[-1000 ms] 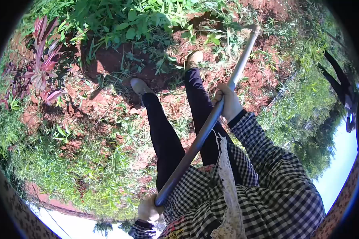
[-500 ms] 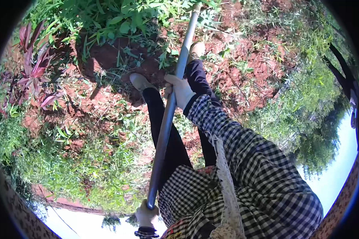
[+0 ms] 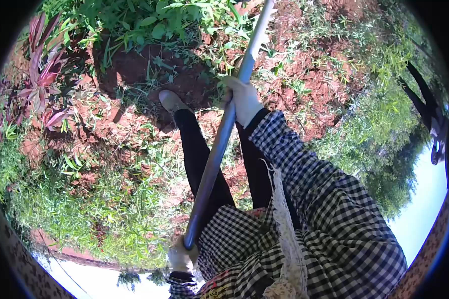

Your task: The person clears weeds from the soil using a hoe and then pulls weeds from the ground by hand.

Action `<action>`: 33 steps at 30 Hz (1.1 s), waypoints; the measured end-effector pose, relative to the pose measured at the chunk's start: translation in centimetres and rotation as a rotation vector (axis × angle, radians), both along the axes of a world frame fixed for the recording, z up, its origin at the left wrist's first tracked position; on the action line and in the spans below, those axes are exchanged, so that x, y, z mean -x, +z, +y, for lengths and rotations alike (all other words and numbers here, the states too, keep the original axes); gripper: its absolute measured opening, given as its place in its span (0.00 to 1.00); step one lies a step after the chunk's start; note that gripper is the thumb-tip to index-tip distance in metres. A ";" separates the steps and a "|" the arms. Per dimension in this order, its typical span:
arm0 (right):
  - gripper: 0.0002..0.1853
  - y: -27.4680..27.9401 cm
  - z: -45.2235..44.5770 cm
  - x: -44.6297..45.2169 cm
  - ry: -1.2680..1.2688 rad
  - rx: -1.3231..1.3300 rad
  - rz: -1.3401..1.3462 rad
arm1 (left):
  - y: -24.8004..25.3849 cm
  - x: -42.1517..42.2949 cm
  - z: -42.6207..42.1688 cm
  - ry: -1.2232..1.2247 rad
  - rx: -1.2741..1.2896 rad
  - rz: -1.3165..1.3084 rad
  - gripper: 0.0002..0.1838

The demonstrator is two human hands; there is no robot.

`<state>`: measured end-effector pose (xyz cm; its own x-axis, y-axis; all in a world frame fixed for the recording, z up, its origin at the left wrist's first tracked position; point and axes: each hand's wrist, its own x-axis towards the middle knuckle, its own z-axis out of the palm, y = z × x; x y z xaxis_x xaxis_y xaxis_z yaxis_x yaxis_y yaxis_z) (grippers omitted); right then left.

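A long smooth pole (image 3: 216, 159) runs from the bottom middle up past the top edge, where its far end is cut off. My right hand (image 3: 246, 101) is wrapped around it partway up, near the shaded soil. Lower down, my left hand (image 3: 181, 256) grips the near end, beside the checkered shirt (image 3: 344, 219). Under the pole are my legs in dark trousers, with one light shoe (image 3: 171, 101) showing on the ground; the other shoe is hidden behind my right hand and the pole.
Green leafy plants (image 3: 154, 22) grow at the top, and a red-leaved plant (image 3: 44, 82) stands at the left. Red soil (image 3: 309, 94) with weeds lies around my feet. Another person (image 3: 431, 112) in dark clothing is at the far right. A lace strip (image 3: 287, 224) hangs in front of the shirt.
The pole and my right hand swung left from their position a second ago, then shifted slightly back right. The pole's far end, visible earlier, is now beyond the top edge. Both hands kept their hold.
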<state>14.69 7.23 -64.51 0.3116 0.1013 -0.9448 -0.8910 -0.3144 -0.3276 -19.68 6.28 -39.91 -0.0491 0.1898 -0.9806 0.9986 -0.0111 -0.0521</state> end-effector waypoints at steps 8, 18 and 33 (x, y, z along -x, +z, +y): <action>0.09 3.4 -3.7 8.3 -0.072 0.143 0.458 | 9.2 6.1 -1.5 -0.169 0.121 0.323 0.15; 0.08 1.5 -2.5 -5.0 -0.221 -0.030 0.098 | -1.2 -2.7 1.3 -0.090 -0.102 -0.132 0.06; 0.10 4.3 -6.1 8.0 -0.040 0.073 0.540 | 10.9 6.5 -2.5 -0.116 0.158 0.230 0.16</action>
